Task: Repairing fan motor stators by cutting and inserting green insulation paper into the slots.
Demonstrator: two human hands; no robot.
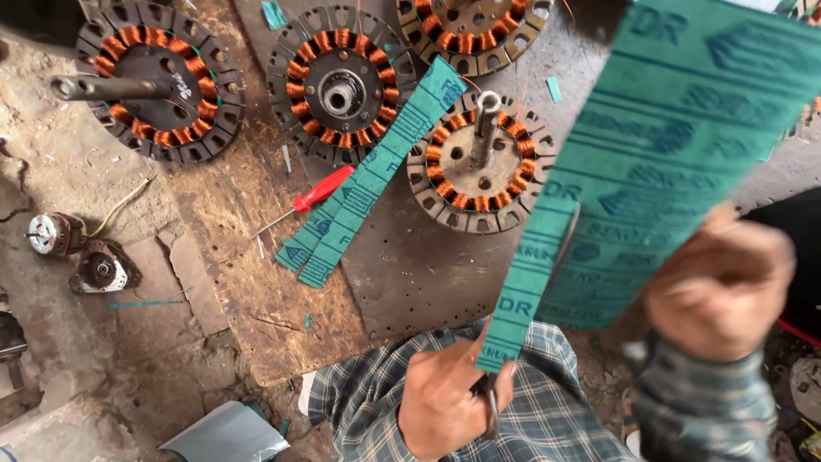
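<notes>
My right hand (718, 282) grips the lower edge of a large green insulating paper sheet (684, 128), held up close to the camera at the right. My left hand (449, 402) is closed on the handles of metal scissors (560, 244), whose blade runs up along a cut in the sheet. A narrow strip (522, 291), partly cut off the sheet's left edge, hangs down to my left hand. Below and behind my hands lies plaid cloth (547, 402).
Two cut green strips (368, 184) and a red-handled screwdriver (321, 190) lie on a wooden board (248, 274) and a perforated metal plate (419, 274). Several copper-wound stators (338, 85) lie at the back. Two small motors (51, 233) sit at the left.
</notes>
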